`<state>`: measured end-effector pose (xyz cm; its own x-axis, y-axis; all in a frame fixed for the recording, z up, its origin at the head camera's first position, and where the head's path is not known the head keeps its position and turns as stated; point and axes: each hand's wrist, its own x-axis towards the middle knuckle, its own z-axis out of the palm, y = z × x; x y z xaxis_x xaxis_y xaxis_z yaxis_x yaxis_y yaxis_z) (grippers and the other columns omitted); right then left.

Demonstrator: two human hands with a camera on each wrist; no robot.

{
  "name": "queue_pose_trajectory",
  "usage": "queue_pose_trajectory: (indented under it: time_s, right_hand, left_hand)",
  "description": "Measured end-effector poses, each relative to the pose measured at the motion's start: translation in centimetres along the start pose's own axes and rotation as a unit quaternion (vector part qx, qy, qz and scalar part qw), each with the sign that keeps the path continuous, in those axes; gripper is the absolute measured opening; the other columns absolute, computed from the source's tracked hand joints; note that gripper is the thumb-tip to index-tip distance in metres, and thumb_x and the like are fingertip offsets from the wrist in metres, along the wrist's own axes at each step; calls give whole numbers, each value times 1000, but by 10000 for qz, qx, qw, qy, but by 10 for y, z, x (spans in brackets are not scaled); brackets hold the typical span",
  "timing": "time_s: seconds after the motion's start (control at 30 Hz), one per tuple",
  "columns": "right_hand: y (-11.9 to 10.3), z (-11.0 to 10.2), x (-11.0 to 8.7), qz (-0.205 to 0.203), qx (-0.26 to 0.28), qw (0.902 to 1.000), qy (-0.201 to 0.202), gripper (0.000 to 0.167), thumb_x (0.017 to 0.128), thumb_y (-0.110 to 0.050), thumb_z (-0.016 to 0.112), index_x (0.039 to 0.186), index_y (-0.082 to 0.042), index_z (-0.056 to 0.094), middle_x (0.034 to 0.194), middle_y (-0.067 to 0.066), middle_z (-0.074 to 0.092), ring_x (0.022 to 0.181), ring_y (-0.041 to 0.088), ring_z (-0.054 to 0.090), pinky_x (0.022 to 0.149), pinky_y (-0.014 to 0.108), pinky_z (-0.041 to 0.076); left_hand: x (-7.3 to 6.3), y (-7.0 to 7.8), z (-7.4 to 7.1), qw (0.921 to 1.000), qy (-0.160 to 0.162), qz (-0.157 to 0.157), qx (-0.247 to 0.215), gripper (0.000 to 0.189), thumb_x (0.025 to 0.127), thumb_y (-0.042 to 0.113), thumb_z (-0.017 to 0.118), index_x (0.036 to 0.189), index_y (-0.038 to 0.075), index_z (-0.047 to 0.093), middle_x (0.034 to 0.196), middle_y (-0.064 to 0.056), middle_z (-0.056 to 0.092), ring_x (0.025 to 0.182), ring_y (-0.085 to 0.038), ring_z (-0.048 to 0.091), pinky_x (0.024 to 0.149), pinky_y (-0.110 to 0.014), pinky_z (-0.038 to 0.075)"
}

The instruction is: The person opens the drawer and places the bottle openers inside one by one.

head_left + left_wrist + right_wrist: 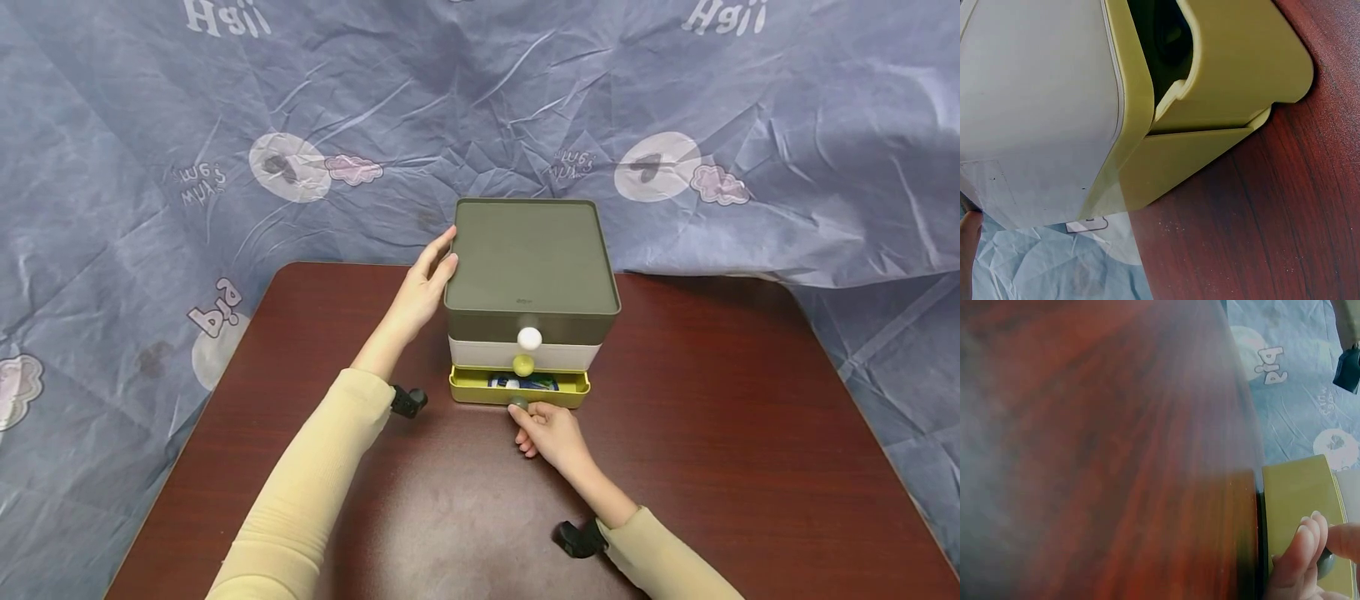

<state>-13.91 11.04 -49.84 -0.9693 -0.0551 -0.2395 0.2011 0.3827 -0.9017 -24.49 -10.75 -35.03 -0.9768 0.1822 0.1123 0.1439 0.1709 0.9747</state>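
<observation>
A small drawer cabinet (531,258) with a dark olive top, a white middle tier and a yellow-green bottom stands on the table. Its bottom drawer (472,395) is pulled partly out, and a blue-and-white item (525,382) lies inside, too small to make out. My right hand (555,433) pinches that drawer's dark round knob (1326,565) between thumb and fingers. Against the cabinet's left side near the top, my left hand (423,287) rests with fingers extended. In the left wrist view the open drawer front (1244,50) shows close up, with one fingertip at the lower left.
A dark red wooden table (712,433) carries the cabinet. Behind it hangs a wrinkled blue-grey printed cloth (465,108). The upper drawers, with a white knob (529,337) and a yellow-green knob (523,365), are closed.
</observation>
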Motion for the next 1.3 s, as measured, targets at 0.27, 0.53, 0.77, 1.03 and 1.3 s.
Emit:
queue_pose_trajectory:
  time_s: [0.27,0.53,0.77,1.03,1.3]
  right_hand:
    - [-3,-2,11,-67,-75,9999,52,36,95,-29,66,76,2,65,54,1,62,42,5,55,46,24,53]
    - [-6,-5,23,64,-120,9999,48,38,96,-30,65,78,3,65,54,-1,61,44,6,56,47,23,53]
    - [-7,-6,25,85,-138,9999,9,37,95,-32,64,79,2,66,55,-2,61,45,7,56,48,24,54]
    - [-3,-7,22,-83,-378,9992,-15,36,96,-33,64,83,-1,69,60,1,66,48,8,59,49,25,54]
    - [-2,-21,9,-288,-505,9983,-40,34,96,-32,65,103,1,72,65,5,71,51,10,62,50,25,55]
  left_hand:
    - [1,0,0,10000,13,0,63,51,107,20,42,156,13,29,162,-7,27,150,-22,25,122,-38,25]
    - [15,-29,-1,9999,51,103,27,51,106,29,43,156,26,31,162,0,28,149,-15,25,122,-37,25]
    - [16,-30,-1,9998,114,165,36,50,106,30,44,155,26,33,161,2,30,149,-14,27,121,-36,26]
    - [6,-11,0,10000,10,-10,0,52,107,22,43,156,17,29,162,-5,27,150,-19,25,122,-38,24]
    - [-2,4,1,10000,-33,-42,36,52,107,20,42,156,13,29,162,-8,27,149,-22,27,121,-38,26]
